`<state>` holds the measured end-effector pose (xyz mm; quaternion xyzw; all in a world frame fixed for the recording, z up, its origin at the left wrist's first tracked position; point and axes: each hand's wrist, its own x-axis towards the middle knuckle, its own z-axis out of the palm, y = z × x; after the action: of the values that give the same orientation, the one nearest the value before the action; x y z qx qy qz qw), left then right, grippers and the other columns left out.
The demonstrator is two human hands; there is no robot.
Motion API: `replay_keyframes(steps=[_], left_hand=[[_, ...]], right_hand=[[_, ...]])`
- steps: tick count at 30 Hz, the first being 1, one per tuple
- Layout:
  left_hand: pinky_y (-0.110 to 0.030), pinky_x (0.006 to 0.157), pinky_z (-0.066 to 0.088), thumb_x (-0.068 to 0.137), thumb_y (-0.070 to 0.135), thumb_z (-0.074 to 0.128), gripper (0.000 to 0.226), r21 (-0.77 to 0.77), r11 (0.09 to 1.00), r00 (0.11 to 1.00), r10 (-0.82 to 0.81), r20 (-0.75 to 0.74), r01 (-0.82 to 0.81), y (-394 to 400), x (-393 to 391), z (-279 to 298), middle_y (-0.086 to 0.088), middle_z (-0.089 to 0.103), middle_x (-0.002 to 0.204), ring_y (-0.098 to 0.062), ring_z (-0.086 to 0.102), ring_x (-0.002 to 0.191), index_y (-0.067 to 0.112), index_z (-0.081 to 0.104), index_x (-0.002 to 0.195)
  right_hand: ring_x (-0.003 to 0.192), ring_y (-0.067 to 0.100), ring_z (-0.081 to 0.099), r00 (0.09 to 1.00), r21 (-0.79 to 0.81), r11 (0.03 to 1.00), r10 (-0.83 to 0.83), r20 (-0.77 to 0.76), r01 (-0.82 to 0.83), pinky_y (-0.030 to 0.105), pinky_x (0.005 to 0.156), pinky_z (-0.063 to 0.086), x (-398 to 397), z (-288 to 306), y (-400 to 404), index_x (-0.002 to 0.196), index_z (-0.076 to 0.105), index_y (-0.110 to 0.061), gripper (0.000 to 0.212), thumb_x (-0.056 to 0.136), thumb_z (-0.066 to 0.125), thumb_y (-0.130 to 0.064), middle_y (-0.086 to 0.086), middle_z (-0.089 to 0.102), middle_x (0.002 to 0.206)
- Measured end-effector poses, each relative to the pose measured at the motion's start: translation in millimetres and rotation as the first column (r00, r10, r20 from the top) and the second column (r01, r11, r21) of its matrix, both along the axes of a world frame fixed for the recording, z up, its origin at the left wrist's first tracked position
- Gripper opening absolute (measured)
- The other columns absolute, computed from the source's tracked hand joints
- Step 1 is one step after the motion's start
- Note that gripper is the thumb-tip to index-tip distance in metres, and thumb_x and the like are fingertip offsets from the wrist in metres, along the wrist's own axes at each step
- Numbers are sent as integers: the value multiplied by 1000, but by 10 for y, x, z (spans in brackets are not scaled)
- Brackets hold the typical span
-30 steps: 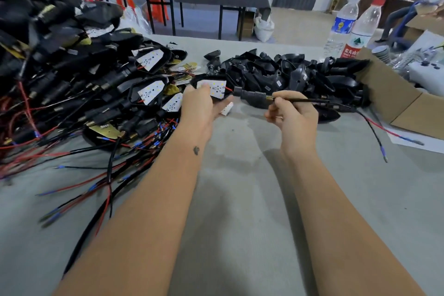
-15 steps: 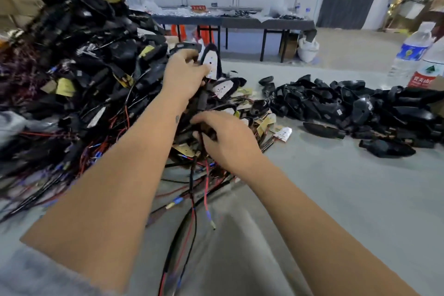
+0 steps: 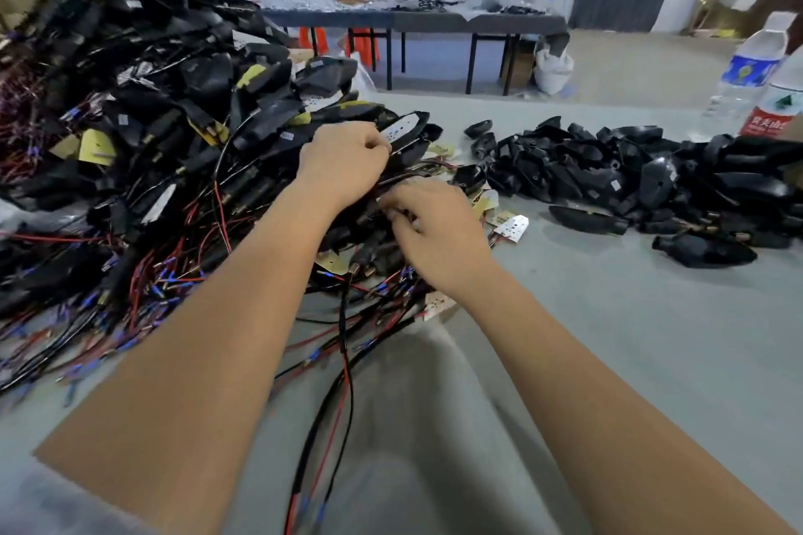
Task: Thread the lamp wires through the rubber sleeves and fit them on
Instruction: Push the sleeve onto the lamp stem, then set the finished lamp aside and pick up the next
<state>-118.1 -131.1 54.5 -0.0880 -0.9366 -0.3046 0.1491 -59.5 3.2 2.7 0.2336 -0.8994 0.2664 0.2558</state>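
A tall heap of black lamps [image 3: 152, 122] with red and black wires covers the left of the grey table [image 3: 652, 361]. My left hand [image 3: 343, 161] sits at the heap's right edge, fingers curled round a black lamp with a white dotted plate [image 3: 404, 128]. Just below it my right hand [image 3: 434, 230] pinches the lamp wires [image 3: 408, 176] running out of that spot. A red and black wire pair [image 3: 343, 361] trails toward me between my forearms. A pile of loose black rubber sleeves [image 3: 630, 174] lies to the right, apart from both hands.
Two plastic water bottles [image 3: 751, 69] stand at the far right behind the sleeves. Small perforated metal plates [image 3: 512, 226] lie by the heap's edge. Long dark tables [image 3: 413, 20] and a white sack [image 3: 552, 69] stand across the room.
Both hands left the table's middle and went left into the lamp heap. Since half a second ago my left hand has come down from the heap's top toward my right hand.
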Motion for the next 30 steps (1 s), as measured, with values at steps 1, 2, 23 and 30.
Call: replay_keyframes(steps=[1, 2, 23, 30], left_hand=[[-42, 103, 41, 90, 22, 47, 29, 59, 998, 999, 36, -38, -33, 82, 42, -1, 1, 66, 123, -25, 53, 120, 28, 73, 100], [-42, 98, 44, 90, 22, 46, 30, 133, 990, 997, 50, -59, -42, 185, 92, -7, 1, 69, 112, -27, 57, 112, 29, 73, 98], [-29, 84, 47, 92, 21, 43, 19, 521, 838, 983, -182, -13, 162, 1786, 656, -932, 13, 64, 94, -7, 59, 93, 32, 59, 94], [-37, 76, 44, 100, 31, 36, 23, 260, 949, 983, -164, -83, 180, 1743, 724, -925, 1, 64, 88, -25, 58, 88, 23, 57, 93]], right_hand=[[101, 26, 58, 998, -36, 998, -56, 14, 57, 40, 87, 44, 28, -49, 118, 102, 69, -11, 22, 86, 55, -6, 3, 68, 100], [100, 27, 57, 993, -64, 992, -110, 40, 113, 40, 86, 43, 48, -95, 243, 104, 67, -9, 23, 86, 53, -6, 5, 67, 100], [116, 28, 47, 864, 353, 828, -494, 95, 435, 36, 94, 33, 341, -479, 1232, 137, 46, -17, 43, 94, 44, -20, 5, 53, 131], [104, 27, 47, 759, 193, 735, -635, -141, 651, 33, 84, 28, 350, -438, 1371, 112, 56, -19, 20, 94, 46, -17, 5, 54, 110]])
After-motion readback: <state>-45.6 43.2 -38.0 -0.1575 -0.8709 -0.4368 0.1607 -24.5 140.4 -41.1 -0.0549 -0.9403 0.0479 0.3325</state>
